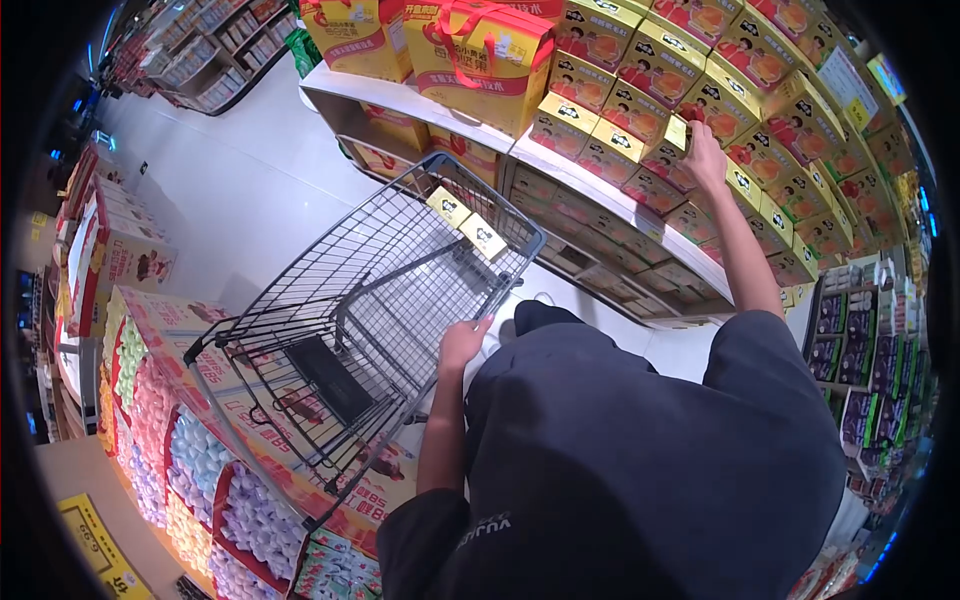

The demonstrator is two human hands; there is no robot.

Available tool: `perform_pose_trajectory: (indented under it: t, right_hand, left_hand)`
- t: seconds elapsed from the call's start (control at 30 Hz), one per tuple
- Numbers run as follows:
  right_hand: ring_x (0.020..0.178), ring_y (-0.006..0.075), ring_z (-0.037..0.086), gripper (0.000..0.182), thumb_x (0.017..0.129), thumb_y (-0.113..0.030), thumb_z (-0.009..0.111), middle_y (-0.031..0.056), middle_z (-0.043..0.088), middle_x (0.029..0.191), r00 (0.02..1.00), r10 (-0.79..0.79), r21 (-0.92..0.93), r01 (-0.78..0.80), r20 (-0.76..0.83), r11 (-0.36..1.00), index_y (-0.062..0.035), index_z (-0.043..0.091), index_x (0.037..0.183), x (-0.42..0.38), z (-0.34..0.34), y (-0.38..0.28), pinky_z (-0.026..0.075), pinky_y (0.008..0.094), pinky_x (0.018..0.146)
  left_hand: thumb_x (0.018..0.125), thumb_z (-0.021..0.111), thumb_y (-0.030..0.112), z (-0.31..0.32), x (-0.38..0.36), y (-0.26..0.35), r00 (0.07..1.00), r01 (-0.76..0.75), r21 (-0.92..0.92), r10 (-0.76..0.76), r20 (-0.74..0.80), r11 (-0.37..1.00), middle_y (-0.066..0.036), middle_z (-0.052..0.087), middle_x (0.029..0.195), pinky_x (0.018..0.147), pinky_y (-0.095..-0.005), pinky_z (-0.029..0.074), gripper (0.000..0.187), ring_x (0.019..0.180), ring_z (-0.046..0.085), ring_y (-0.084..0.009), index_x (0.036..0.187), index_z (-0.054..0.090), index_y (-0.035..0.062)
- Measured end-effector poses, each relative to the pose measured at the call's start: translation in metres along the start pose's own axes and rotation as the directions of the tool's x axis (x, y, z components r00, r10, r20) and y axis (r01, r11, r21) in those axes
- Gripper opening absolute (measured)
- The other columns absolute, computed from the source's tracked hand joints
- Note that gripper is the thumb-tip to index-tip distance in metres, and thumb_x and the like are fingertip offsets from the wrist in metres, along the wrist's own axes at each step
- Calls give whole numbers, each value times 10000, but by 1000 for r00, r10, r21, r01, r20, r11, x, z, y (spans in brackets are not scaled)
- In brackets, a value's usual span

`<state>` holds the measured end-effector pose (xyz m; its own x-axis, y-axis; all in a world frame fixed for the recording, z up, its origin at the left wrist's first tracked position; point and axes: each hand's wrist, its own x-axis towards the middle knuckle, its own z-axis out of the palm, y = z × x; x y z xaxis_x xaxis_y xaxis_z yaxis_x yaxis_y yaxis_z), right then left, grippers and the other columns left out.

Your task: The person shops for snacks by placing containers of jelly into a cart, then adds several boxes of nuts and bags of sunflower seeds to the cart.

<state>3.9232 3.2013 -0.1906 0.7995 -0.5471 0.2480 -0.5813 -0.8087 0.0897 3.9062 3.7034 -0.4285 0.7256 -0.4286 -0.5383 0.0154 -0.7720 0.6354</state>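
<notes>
A wire shopping cart [330, 240] stands in front of me, tilted across the view. My left hand [463, 343] is closed on its near side rail. Two small yellow boxes [484, 237] lie side by side at the cart's far right end. My right hand [706, 158] reaches to the shelf and is closed around the edge of a small box [677, 133] with a yellow top, among rows of matching boxes. Part of that box is hidden by my fingers.
Stacked boxes with red and yellow fronts [660, 70] fill the shelf, beside large gift boxes [480, 60]. Bins of wrapped sweets [200, 450] stand at the lower left. A packed rack [860, 350] is on the right. White floor [250, 150] runs beyond the cart.
</notes>
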Motion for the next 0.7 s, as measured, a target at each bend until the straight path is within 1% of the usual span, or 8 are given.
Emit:
perform_pose_trajectory:
  t: [0.13,0.23,0.33,0.4,0.43,0.53,0.63,0.7]
  right_hand:
    - [1027,340,595,638,650,-49,745,123,571,1149,998,-54,15,54,-21,998,-117,468,1220,-15,-24,-20,501,462,846]
    - [1017,322,600,690,610,-43,786,112,589,1137,962,-129,104,158,-241,982,-129,492,1229,-34,-55,-50,510,430,839]
    - [1032,314,607,745,597,-61,788,111,558,1203,933,-234,225,299,-275,927,-105,472,1271,-54,-94,-98,517,407,867]
    - [1053,312,601,767,585,-100,792,121,539,1227,980,-192,344,200,-58,918,-92,470,1282,-62,-98,-133,516,402,878]
    - [1077,317,584,754,584,-164,787,143,537,1210,972,-236,482,217,-22,849,-55,483,1266,-69,-94,-153,501,403,906]
    - [1091,339,569,747,587,-252,772,202,549,1161,901,-402,642,213,162,737,0,493,1233,-87,-53,-211,466,404,947]
    - [1054,355,586,702,593,-245,761,219,565,1140,820,-472,657,164,324,736,6,504,1197,-114,9,-270,477,416,929]
    - [1056,362,589,723,581,-326,778,227,574,1130,741,-477,600,126,472,790,26,517,1156,-122,64,-301,480,423,920]
  left_hand:
    - [886,457,639,1,-2,1,998,26,-13,-25,53,1000,-279,664,972,878,-481,480,688,973,632,-427,1019,713,15]
    - [875,487,632,0,-3,-3,990,61,-52,-53,134,997,-275,661,994,885,-477,478,684,1004,623,-424,1016,702,-2]
    - [854,526,627,5,-12,-5,996,79,-84,-75,43,993,-270,660,1011,882,-463,482,682,1005,626,-413,1039,693,-7]
    - [843,542,627,-6,-27,5,996,91,-102,-88,32,991,-267,660,1019,884,-454,484,684,1009,628,-407,1051,690,-7]
    - [832,558,627,-9,-31,7,996,92,-115,-90,20,989,-264,660,1028,885,-445,486,687,1014,629,-401,1064,687,-7]
    - [826,564,632,-7,-28,0,991,104,-109,-94,97,989,-260,657,1049,901,-425,484,695,1024,630,-392,1086,682,-2]
    - [826,556,643,-8,-29,-1,985,124,-105,-110,133,987,-253,662,1045,910,-440,483,700,1026,632,-387,1112,677,15]
    - [825,554,651,-6,-32,0,991,82,-36,-78,110,996,-261,666,1010,902,-465,487,707,1019,632,-396,1123,671,22]
